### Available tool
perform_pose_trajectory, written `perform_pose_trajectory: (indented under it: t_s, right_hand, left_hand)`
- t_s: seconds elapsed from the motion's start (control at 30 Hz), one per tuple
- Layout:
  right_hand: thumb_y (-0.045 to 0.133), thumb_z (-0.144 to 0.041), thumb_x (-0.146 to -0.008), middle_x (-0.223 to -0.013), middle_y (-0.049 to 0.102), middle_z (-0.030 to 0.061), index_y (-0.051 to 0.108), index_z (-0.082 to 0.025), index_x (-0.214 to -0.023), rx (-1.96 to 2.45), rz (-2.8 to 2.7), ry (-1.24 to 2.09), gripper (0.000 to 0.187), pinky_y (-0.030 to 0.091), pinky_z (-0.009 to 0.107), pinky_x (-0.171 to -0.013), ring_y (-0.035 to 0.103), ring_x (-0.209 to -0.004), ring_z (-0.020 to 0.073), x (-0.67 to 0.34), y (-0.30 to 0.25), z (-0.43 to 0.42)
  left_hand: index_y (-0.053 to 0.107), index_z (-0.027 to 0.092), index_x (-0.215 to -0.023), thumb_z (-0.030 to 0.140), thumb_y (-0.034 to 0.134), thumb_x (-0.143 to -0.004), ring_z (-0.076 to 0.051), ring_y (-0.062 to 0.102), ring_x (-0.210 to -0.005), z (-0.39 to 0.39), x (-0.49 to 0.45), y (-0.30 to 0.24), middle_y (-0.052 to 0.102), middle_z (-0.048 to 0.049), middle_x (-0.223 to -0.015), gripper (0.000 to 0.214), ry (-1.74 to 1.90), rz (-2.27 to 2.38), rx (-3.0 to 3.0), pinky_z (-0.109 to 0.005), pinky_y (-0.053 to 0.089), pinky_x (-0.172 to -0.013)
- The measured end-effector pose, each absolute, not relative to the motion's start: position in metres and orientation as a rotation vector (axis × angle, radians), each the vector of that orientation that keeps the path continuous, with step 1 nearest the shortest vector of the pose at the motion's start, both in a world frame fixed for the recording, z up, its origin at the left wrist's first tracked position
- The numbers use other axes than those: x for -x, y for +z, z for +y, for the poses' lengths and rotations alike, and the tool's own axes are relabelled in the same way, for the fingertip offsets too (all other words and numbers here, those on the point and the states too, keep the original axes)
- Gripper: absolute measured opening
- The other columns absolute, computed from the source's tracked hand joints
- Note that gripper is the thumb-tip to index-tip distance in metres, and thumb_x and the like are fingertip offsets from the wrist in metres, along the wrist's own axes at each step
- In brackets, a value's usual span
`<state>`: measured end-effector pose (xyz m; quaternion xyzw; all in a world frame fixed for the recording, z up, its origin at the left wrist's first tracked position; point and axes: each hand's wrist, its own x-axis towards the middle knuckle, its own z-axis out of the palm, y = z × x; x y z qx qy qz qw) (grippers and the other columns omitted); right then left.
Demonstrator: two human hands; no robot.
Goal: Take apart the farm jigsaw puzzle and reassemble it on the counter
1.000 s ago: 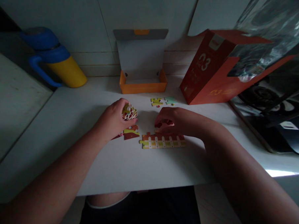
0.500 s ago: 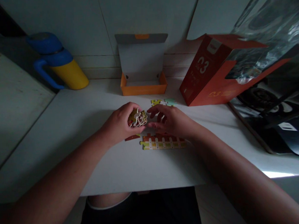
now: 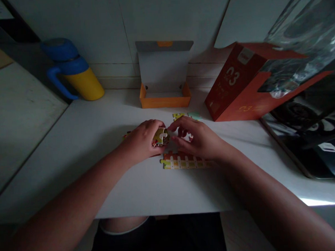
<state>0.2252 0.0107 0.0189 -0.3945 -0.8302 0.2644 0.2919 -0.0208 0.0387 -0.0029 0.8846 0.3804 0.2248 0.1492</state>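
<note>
My left hand (image 3: 142,141) is closed around a stack of puzzle pieces (image 3: 160,136), whose printed top faces me between thumb and fingers. Just right of the stack is my right hand (image 3: 197,137), thumb and fingers curved but apart, the tips close to the pieces. Below the hands on the table lies a joined strip of puzzle pieces (image 3: 182,162) with a white fence picture; the right hand and wrist partly cover it. Behind the right hand more yellow and green puzzle pieces (image 3: 185,116) lie flat. A bit of another piece (image 3: 126,135) shows left of the left hand.
An orange box (image 3: 165,102) with its lid raised stands at the back wall. To its left is a blue and yellow jug (image 3: 84,83). A tall red box (image 3: 232,89) with clear plastic wrap (image 3: 301,75) stands on the right, beside a dark object (image 3: 309,134).
The held stack has turned so that its printed face shows more than its edges. Both hands sit slightly further right in view, as does the whole scene.
</note>
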Motion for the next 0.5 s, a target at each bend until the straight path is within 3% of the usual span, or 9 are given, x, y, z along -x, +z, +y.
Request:
perform_pose_trajectory:
  t_s: [0.2, 0.5]
  right_hand:
    - [0.068, -0.047, -0.098, -0.089, 0.068, 0.0033, 0.067, -0.019, -0.094, 1.184, -2.117, 0.746, 0.028, 0.045, 0.029, -0.071, 0.059, -0.074, 0.0141, -0.208, 0.019, 0.007]
    - [0.062, -0.048, -0.100, -0.080, 0.067, 0.0013, 0.067, -0.019, -0.090, 1.223, -2.004, 1.003, 0.032, 0.041, 0.027, -0.065, 0.054, -0.068, 0.0124, -0.212, 0.014, 0.009]
  left_hand:
    - [0.055, 0.022, -0.118, 0.020, 0.082, -0.082, -0.031, 0.065, -0.118, 0.036, 0.018, -0.002, 0.069, -0.0112, -0.122, 0.045, 0.588, 1.079, -2.679, -0.044, 0.054, -0.101]
    - [0.054, 0.023, -0.122, 0.017, 0.083, -0.078, -0.031, 0.064, -0.118, 0.038, 0.019, -0.003, 0.068, -0.0106, -0.123, 0.053, 0.577, 1.080, -2.680, -0.045, 0.054, -0.103]
